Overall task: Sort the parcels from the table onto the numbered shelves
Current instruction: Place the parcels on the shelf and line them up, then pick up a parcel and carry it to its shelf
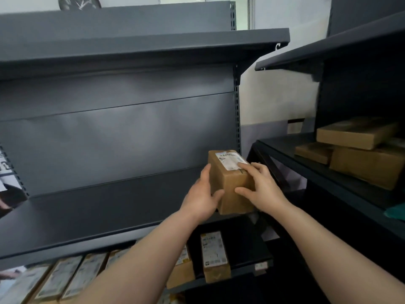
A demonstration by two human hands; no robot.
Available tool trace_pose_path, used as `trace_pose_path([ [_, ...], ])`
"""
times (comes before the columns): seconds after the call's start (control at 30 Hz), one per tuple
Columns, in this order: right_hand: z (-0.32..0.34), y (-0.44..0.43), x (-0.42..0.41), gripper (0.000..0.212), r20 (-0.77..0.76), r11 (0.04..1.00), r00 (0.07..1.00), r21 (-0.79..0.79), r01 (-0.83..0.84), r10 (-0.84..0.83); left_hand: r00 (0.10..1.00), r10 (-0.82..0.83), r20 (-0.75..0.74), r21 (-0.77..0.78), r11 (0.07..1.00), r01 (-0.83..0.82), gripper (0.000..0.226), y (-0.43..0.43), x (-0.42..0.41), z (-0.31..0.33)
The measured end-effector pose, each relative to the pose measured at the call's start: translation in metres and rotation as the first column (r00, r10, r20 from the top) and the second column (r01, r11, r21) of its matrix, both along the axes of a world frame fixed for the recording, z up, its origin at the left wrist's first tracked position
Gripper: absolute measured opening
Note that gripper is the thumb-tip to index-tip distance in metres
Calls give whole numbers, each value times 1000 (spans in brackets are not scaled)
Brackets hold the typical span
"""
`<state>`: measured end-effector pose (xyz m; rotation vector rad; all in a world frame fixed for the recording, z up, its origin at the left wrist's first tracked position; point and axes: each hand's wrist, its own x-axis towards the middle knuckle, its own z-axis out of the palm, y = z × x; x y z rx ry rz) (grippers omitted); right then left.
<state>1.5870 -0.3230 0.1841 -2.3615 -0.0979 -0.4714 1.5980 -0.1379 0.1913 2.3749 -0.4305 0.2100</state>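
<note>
Head view: parcel [231, 179] partly under left hand [203, 195], right hand [262, 189]; label [228, 160] illegible.

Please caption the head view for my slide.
Left hand and right hand hold a cardboard box at the right end of a grey shelf.

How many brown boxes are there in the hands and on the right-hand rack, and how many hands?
Held box: 1
Boxes on the right rack: 3 (flat box, small box, large box)
Hands: 2 (left hand, right hand)
Total: 6
Lower-shelf boxes: too blurred and hidden to count
</note>
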Motion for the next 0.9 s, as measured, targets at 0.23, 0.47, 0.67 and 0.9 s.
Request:
trace_pose_path([
  [0.23, 2, -5, 37, 61, 2, 992, 999, -118, -38, 39, 1000, -18, 19, -47, 999, 19, 56, -18, 39, -4],
  [0.47, 1, -2, 60, 61, -18, 993, 1000, -114, -21, 19, 1000, -2, 13, -37, 999, 3, 54, -23, 59, -5],
  [0.67, 8, -1, 50, 74, -71, 967, 997, -255, 17, -36, 999, 16, -39, 34, 999, -14, 75, -26, 49, -3],
  [0.9, 3, 5, -2, 86, 10, 913, 962, -311, 264, -275, 987, 111, -119, 107, 989, -98, 94, -18, 13, 1],
])
